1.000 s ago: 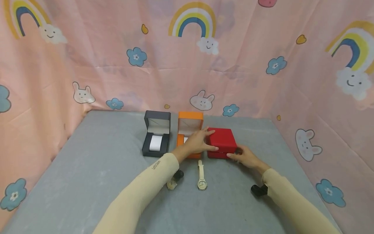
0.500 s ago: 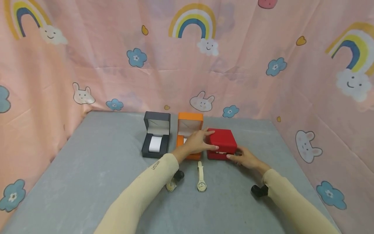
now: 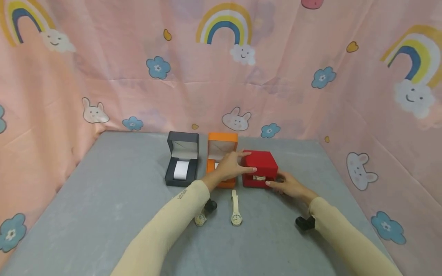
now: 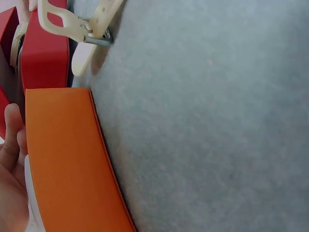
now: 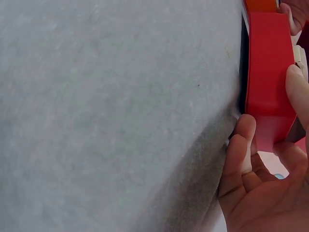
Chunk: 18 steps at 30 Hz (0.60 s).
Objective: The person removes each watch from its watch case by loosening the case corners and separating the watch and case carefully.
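Note:
The red watch box stands at the right of the row, its lid tilted partly up. A pale watch shows in the gap between lid and base. My left hand pinches the lid's left side, thumb at its front edge and fingers on top. My right hand holds the base's right front corner; in the right wrist view its thumb lies on the base and fingers curl at its side. A cream watch lies in front of the boxes, strap pointing away. Another watch is partly hidden by the left sleeve.
Left of the red box stands an open orange watch box, partly behind my left hand. Farther left is an open dark grey watch box with a white cushion. A pink printed curtain borders the grey table.
The red box's lid has risen at the front, and the gap has widened to show the watch inside. Both hands keep their hold. The view has shifted slightly.

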Each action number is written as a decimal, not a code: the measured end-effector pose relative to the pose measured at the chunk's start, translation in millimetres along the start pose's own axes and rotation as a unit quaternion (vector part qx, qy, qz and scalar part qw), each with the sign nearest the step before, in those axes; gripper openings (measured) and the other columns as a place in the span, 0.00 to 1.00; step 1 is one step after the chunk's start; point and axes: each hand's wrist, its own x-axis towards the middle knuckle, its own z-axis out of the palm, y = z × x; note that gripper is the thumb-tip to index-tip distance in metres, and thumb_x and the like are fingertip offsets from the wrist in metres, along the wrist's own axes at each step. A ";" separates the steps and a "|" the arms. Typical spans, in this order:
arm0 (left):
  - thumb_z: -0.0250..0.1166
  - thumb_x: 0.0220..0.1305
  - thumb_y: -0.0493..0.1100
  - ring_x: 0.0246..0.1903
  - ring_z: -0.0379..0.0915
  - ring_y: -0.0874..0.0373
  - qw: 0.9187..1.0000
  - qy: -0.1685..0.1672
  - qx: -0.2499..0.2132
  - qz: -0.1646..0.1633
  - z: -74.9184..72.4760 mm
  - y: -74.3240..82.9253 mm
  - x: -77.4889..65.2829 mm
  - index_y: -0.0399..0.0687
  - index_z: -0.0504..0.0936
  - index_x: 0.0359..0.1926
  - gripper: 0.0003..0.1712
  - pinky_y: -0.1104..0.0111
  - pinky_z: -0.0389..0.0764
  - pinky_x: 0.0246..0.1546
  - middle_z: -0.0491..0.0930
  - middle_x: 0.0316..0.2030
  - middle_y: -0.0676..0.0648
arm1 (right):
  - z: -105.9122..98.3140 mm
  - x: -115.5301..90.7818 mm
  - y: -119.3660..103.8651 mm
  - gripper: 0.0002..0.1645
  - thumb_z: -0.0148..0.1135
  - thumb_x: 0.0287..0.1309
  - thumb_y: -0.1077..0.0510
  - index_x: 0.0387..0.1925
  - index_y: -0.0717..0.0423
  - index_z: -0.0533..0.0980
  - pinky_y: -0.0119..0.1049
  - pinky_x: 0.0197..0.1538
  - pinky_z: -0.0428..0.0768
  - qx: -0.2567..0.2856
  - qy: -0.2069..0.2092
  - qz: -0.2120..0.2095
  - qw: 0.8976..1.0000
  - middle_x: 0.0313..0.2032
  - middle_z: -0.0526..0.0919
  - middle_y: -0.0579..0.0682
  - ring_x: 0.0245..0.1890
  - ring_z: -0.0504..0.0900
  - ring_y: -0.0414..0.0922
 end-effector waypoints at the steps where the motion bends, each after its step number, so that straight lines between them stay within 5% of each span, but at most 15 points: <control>1: 0.71 0.59 0.63 0.75 0.60 0.49 1.000 0.003 -0.006 -0.002 0.7 0.3 0.4 0.64 0.72 0.72 0.40 0.48 0.73 0.66 0.65 0.75 0.47 | 0.0 -0.7 -0.1 0.40 0.64 0.66 0.45 0.72 0.59 0.63 0.38 0.40 0.80 -0.003 0.000 -0.001 1.000 0.61 0.75 0.62 0.41 0.79 0.48; 7: 0.70 0.60 0.64 0.75 0.60 0.50 1.000 0.014 -0.020 -0.019 4.2 -0.9 2.8 0.65 0.73 0.71 0.39 0.47 0.72 0.67 0.64 0.76 0.49 | 1.4 -0.4 1.7 0.41 0.64 0.66 0.47 0.73 0.59 0.62 0.38 0.42 0.80 -0.005 -0.002 -0.009 1.000 0.63 0.73 0.64 0.45 0.78 0.49; 18: 0.68 0.61 0.66 0.72 0.65 0.50 0.999 0.021 -0.033 -0.022 2.6 3.7 4.7 0.61 0.73 0.71 0.39 0.49 0.75 0.65 0.68 0.74 0.47 | -1.6 1.6 4.0 0.39 0.65 0.66 0.49 0.71 0.61 0.64 0.39 0.39 0.80 -0.004 -0.003 -0.025 1.000 0.58 0.76 0.65 0.37 0.79 0.50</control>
